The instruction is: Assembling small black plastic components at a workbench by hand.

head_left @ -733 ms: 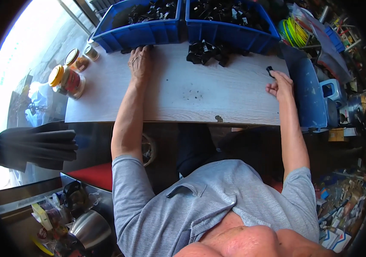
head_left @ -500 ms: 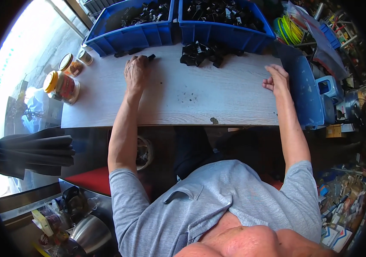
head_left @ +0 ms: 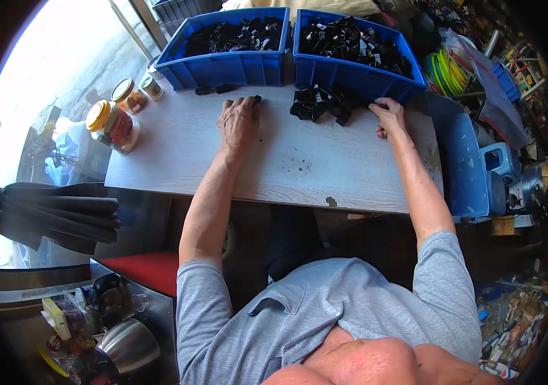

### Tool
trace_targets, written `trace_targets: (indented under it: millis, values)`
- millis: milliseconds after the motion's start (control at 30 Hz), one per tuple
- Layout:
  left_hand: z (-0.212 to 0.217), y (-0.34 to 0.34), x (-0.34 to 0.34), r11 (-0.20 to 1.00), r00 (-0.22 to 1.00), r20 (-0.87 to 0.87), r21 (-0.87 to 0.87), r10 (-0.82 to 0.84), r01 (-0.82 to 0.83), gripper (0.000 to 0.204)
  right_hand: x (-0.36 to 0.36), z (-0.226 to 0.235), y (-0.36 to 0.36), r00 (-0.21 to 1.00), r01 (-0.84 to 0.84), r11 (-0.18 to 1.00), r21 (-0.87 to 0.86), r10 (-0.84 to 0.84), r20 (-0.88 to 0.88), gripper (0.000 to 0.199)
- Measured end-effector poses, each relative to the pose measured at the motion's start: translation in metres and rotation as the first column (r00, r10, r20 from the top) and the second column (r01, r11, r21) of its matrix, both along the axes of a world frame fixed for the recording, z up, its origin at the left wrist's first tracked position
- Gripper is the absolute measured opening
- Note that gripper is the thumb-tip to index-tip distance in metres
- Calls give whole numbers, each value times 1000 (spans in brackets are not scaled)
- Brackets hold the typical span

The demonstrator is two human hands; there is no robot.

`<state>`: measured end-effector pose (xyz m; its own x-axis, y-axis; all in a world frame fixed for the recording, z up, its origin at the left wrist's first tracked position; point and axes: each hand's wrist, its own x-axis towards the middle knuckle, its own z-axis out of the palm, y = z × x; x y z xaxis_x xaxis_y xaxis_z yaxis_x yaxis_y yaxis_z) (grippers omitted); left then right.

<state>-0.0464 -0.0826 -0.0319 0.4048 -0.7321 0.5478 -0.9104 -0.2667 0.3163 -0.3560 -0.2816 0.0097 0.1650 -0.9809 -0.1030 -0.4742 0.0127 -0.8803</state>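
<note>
My left hand [head_left: 238, 123] rests on the pale wooden table with its fingers curled. A small black piece [head_left: 257, 99] shows at its fingertips. My right hand [head_left: 390, 119] is at the right end of a loose pile of black pieces [head_left: 317, 102], thumb and forefinger closed on a small dark piece that is mostly covered by the fingers. The pile lies in front of the right blue bin [head_left: 358, 69]. Two more black pieces [head_left: 215, 90] lie beyond my left hand, by the left blue bin [head_left: 226, 69]. Both bins hold many similar pieces, too small to name exactly.
At the table's left stand a yellow-lidded jar [head_left: 113, 126], a shorter jar [head_left: 129, 96] and a small can [head_left: 151, 88]. A large blue tub [head_left: 463, 163] adjoins the right edge. Yellow-green coiled cord [head_left: 448, 74] lies beyond it. Dark crumbs [head_left: 296, 165] dot the tabletop [head_left: 331, 173].
My right hand has moved leftward from the table's right side to the pile and its fingers have closed. My left hand keeps its black piece. The whole view has shifted slightly.
</note>
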Motion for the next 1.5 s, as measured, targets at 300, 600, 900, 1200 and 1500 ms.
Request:
trace_targets:
  millis: [300, 600, 900, 1200, 1500]
  values:
    - [-4, 6, -1, 993, 994, 18, -51, -107, 108, 25, -17, -6, 14, 994, -112, 988, 107, 114, -7, 25]
    - [2, 35, -71, 944, 905, -293, -211, -308, 253, 29, -24, 2, 33, 998, -63, 997, 52, 63, -1, 49]
    - [14, 8, -135, 861, 798, -354, -348, -487, 372, 28, -23, 7, 65, 963, -222, 960, 171, 243, -113, 35]
    - [7, -25, -157, 736, 725, -127, -122, -677, 665, 30, -23, 6, 89, 915, -380, 906, 189, 397, -68, 31]
    - [12, -24, -158, 709, 709, -28, 19, -705, 705, 44, -27, 5, 90, 913, -394, 906, 157, 405, -49, 29]
